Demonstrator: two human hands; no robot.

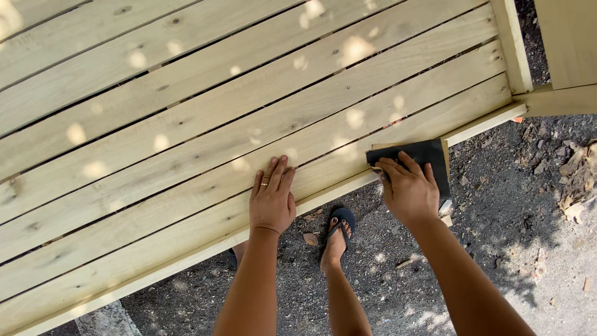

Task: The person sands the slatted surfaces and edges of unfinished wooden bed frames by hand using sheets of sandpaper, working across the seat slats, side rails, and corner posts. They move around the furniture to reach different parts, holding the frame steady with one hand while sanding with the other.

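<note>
A pale slatted wooden panel (249, 106) fills most of the view, running diagonally. My left hand (272, 196) lies flat on its nearest slat, fingers spread, a ring on one finger. My right hand (407, 190) presses a sheet of dark sandpaper (429, 158) against the panel's front edge near the right corner. The fingers lie on top of the sheet, which hangs partly over the edge.
Below the panel is dark gravel ground (497, 249) with wood scraps and dry leaves. My foot in a dark flip-flop (339, 233) stands near the panel's edge. A second wooden piece (566, 43) sits at the upper right.
</note>
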